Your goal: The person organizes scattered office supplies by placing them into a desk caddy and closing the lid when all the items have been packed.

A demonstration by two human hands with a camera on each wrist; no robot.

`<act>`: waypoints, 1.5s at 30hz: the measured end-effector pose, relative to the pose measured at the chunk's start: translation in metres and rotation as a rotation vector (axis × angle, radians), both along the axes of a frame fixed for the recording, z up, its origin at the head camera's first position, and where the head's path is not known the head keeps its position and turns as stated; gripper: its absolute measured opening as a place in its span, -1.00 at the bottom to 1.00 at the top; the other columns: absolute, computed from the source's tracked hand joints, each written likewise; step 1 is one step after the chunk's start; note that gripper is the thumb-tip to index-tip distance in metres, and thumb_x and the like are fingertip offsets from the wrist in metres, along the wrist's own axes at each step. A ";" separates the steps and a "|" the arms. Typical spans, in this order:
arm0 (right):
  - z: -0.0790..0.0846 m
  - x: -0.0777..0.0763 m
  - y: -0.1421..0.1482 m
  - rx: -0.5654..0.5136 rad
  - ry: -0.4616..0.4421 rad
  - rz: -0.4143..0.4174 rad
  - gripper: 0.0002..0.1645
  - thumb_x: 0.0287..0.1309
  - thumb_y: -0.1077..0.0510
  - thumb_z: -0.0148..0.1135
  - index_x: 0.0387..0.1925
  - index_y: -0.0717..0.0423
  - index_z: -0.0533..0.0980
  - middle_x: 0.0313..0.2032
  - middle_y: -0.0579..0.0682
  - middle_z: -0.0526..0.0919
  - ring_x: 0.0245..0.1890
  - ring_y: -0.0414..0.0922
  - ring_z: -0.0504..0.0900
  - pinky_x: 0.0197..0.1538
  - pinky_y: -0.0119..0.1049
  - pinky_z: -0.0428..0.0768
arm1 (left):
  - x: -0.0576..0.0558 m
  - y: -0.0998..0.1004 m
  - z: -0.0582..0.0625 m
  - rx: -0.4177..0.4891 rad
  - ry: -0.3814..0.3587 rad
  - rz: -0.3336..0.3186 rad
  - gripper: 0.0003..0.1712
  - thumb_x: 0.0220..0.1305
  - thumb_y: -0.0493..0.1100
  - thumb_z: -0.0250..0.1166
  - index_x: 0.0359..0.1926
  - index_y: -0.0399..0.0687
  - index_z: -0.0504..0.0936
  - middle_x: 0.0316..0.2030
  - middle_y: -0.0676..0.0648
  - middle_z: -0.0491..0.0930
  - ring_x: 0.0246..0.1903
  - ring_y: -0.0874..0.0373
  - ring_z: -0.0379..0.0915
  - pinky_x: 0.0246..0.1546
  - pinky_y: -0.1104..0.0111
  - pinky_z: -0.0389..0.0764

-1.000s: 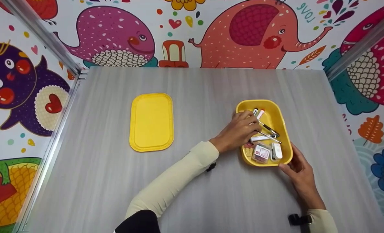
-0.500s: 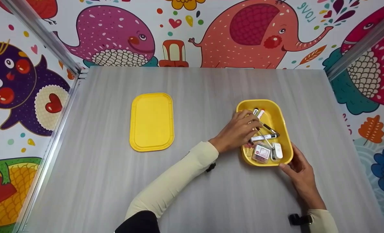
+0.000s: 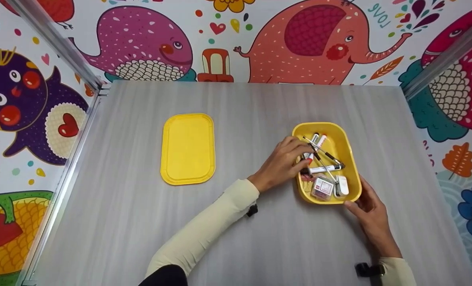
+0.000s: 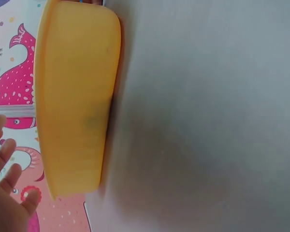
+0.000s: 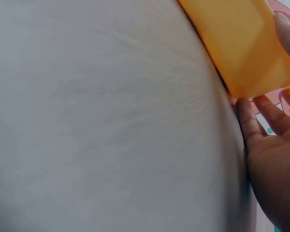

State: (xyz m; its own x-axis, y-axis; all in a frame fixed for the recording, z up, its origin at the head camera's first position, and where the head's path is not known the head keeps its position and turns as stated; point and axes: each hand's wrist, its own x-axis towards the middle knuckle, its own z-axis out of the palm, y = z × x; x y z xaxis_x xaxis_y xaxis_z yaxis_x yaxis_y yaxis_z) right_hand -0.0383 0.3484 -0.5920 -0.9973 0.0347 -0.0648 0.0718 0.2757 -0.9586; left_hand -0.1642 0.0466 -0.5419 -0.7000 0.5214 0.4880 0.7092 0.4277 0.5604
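A yellow bin (image 3: pixel 349 159) stands at the right of the table in the head view. It contains several markers and pens, among them a white marker (image 3: pixel 324 169), plus a small clear box (image 3: pixel 321 188) with a white label and a small white item (image 3: pixel 342 186) whose kind is unclear. Over the bin's left rim hovers my left hand (image 3: pixel 277 165), fingers loosely spread with nothing between them, as the left wrist view also shows. At the near right corner my right hand (image 3: pixel 371 220) holds the bin, thumb (image 5: pixel 289 38) near the rim and fingers against its end.
A flat yellow tray or lid (image 3: pixel 188 149) lies on the left half of the grey table (image 3: pixel 243 230). Walls with printed cartoon animals and metal posts (image 3: pixel 57 43) border the table at the back and sides.
The left hand has drawn a little left and its fingers have parted from a slim pen, which now lies across the other pens in the bin. The right hand stays put.
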 end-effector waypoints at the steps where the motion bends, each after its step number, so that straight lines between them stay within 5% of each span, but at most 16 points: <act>1: 0.000 0.000 0.000 -0.001 0.004 0.001 0.03 0.47 0.28 0.43 0.77 -0.09 0.13 0.69 0.11 0.22 0.50 -0.35 0.37 0.35 -0.62 0.43 | 0.000 -0.002 -0.001 0.016 -0.012 0.003 -0.69 0.55 -0.17 0.43 0.20 -0.16 0.77 0.19 -0.11 0.71 0.27 -0.02 0.46 0.48 0.20 0.39; 20: 0.000 -0.004 -0.002 -0.015 0.022 0.020 0.03 0.46 0.32 0.42 0.77 -0.06 0.13 0.70 0.11 0.21 0.54 -0.32 0.34 0.39 -0.62 0.38 | 0.018 -0.054 -0.030 0.232 -0.180 0.095 -0.72 0.50 -0.23 0.47 0.13 -0.26 0.76 0.14 -0.14 0.72 0.23 -0.03 0.54 0.34 0.18 0.56; 31: 0.001 -0.002 -0.003 -0.011 0.017 0.015 0.02 0.48 0.31 0.40 0.77 -0.07 0.13 0.69 0.13 0.21 0.50 -0.33 0.37 0.36 -0.61 0.42 | 0.027 -0.078 -0.034 0.280 -0.214 0.152 -0.71 0.50 -0.22 0.47 0.15 -0.20 0.76 0.13 -0.11 0.73 0.22 0.00 0.55 0.32 0.15 0.57; 39: 0.005 0.001 -0.007 -0.082 0.040 -0.043 -0.06 0.49 0.38 0.33 0.74 0.10 0.17 0.65 0.13 0.28 0.48 -0.28 0.41 0.37 -0.59 0.42 | 0.036 -0.093 -0.038 0.306 -0.240 0.196 -0.69 0.47 -0.25 0.49 0.15 -0.24 0.75 0.14 -0.11 0.73 0.22 -0.02 0.56 0.34 0.08 0.55; 45: 0.012 0.001 -0.017 0.030 0.069 -0.116 -0.10 0.52 0.31 0.33 0.73 0.10 0.18 0.62 0.17 0.32 0.41 -0.21 0.44 0.33 -0.59 0.43 | 0.042 -0.106 -0.039 0.317 -0.254 0.214 -0.67 0.48 -0.24 0.48 0.18 -0.26 0.73 0.14 -0.13 0.72 0.25 -0.02 0.56 0.37 0.05 0.55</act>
State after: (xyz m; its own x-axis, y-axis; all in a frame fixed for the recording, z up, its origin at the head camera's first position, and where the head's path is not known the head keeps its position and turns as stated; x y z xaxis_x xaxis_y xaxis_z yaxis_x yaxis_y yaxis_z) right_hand -0.0376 0.3317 -0.5801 -0.9885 0.1511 0.0066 0.0391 0.2975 -0.9539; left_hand -0.1220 -0.0595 -0.5806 -0.8936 0.2050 0.3993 0.4472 0.3290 0.8317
